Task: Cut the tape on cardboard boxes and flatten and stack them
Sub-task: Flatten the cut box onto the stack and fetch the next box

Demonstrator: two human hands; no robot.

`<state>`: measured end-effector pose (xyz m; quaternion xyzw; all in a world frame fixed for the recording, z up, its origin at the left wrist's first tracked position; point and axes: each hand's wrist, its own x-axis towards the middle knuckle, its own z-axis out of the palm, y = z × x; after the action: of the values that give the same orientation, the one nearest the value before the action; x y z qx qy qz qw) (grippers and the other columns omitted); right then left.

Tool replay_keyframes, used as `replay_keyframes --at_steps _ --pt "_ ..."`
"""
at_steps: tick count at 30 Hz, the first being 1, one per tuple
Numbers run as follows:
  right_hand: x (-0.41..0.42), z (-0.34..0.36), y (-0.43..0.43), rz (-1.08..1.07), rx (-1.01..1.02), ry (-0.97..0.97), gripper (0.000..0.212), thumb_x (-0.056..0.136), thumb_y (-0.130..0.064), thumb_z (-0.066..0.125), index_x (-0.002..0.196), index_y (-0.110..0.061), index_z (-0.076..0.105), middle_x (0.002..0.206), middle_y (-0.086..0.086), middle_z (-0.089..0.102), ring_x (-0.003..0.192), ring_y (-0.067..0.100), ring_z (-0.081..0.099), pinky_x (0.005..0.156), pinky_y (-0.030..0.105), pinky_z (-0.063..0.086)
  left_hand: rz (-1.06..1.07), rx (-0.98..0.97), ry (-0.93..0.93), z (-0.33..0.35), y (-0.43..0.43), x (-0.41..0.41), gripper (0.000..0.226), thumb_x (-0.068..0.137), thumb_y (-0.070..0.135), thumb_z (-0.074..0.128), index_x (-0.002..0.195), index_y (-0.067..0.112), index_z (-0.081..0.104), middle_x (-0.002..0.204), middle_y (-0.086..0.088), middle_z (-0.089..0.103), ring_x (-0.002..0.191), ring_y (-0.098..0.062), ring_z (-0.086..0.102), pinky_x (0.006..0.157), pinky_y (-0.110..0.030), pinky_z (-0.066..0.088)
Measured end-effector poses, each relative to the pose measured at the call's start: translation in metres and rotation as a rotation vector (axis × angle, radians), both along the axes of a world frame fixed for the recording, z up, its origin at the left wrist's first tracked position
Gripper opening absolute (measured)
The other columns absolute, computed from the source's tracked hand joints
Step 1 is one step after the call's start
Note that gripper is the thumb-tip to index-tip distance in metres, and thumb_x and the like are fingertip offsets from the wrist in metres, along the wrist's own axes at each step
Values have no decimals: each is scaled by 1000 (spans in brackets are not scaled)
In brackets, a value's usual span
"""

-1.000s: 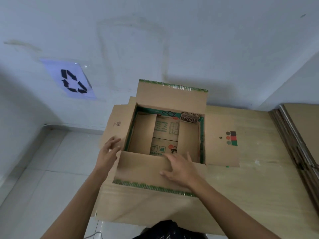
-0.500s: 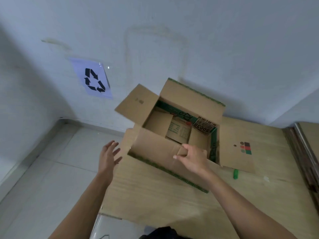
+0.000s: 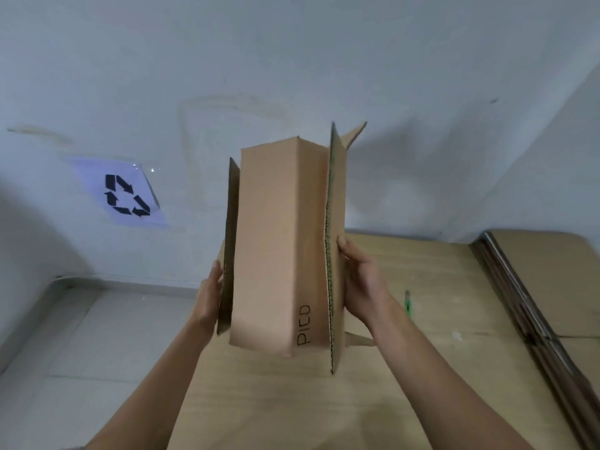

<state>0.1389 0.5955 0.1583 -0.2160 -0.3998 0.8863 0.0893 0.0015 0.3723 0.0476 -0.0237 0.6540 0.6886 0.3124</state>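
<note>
Cardboard box (image 3: pixel 276 254) is held upright in the air above the wooden worktop (image 3: pixel 438 271), between both hands. One plain brown panel is turned toward the camera, with the letters "PICD" printed near its lower right corner. Two flaps are seen edge-on, one at each side of that panel, and a further flap projects at the top right behind.

The left hand (image 3: pixel 209 297) is laid flat against the outer face of the left flap. Its fingers (image 3: pixel 216 271) are straight, pressed together and pointing up; its thumb is hidden.

The right hand (image 3: pixel 363 284) grips the right flap. The thumb is set along the flap's near edge. The remaining fingers are hidden behind the board, so their spread cannot be told.

A green pen-like tool (image 3: pixel 407 303) lies on the worktop just right of the right wrist. A stack of flattened cardboard (image 3: pixel 535 287) is noted at the far right. A recycling sign (image 3: pixel 126 193) is fixed to the wall at left.
</note>
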Motion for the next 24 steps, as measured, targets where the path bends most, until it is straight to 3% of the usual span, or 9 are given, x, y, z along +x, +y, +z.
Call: replay_keyframes --at_steps 3,5,8,10,13,16,18,21,24 --pt "8 -12 2 -79 -130 -44 26 100 -24 52 111 -6 67 90 11 75 80 24 74 72 37 61 -119 -9 -56 1 -4 11 58 97 68 37 118 27 73 120 -5 71 111 -28 66 88 -40 50" --pt "11 -21 9 -135 -195 -81 27 103 -24 47 115 -7 64 88 11 75 79 25 74 71 37 61 -184 -62 -53 12 -3 17 60 89 73 49 117 26 73 109 2 73 98 -18 67 75 -33 49" --pt "21 -19 17 -169 -204 -62 41 103 -23 40 84 -4 72 67 9 71 60 21 70 56 29 59 -124 -172 117 33 4 21 93 48 91 68 107 19 66 74 15 68 69 -6 63 58 -24 49" --pt "25 -17 19 -191 -132 -60 48 94 -22 44 56 -11 70 51 2 62 43 14 61 43 19 50 -75 -300 248 38 10 20 101 43 92 65 113 19 65 92 8 72 83 -14 65 67 -28 48" --pt "28 -32 29 -272 -99 -66 54 94 -19 46 43 -18 60 42 -4 49 35 9 49 36 16 40 -15 -509 295 38 11 18 106 49 91 59 129 21 61 118 -5 70 105 -23 65 85 -37 50" --pt "33 -50 48 -341 147 -243 48 103 -11 42 60 -15 62 47 -2 53 49 15 52 43 18 42 9 -676 300 36 5 20 108 53 94 56 136 26 55 131 -1 64 119 -26 60 100 -48 49" --pt "43 -58 62 -339 218 -420 40 106 -28 42 81 -9 65 58 2 65 57 17 62 50 21 49 -6 -753 299 32 4 24 111 51 95 52 139 27 52 135 -1 61 122 -29 58 100 -51 48" --pt "56 -77 80 -194 224 -484 58 96 -59 49 122 -10 68 106 11 74 97 27 70 86 39 56 -42 -809 306 28 10 36 103 62 90 59 141 25 47 135 -4 61 122 -31 58 98 -50 49" --pt "62 -89 81 -129 610 -715 90 77 -67 62 152 -22 40 150 2 49 136 25 49 114 43 38 -115 -833 391 22 22 52 92 76 76 66 148 25 40 141 -6 58 128 -31 55 100 -49 47"
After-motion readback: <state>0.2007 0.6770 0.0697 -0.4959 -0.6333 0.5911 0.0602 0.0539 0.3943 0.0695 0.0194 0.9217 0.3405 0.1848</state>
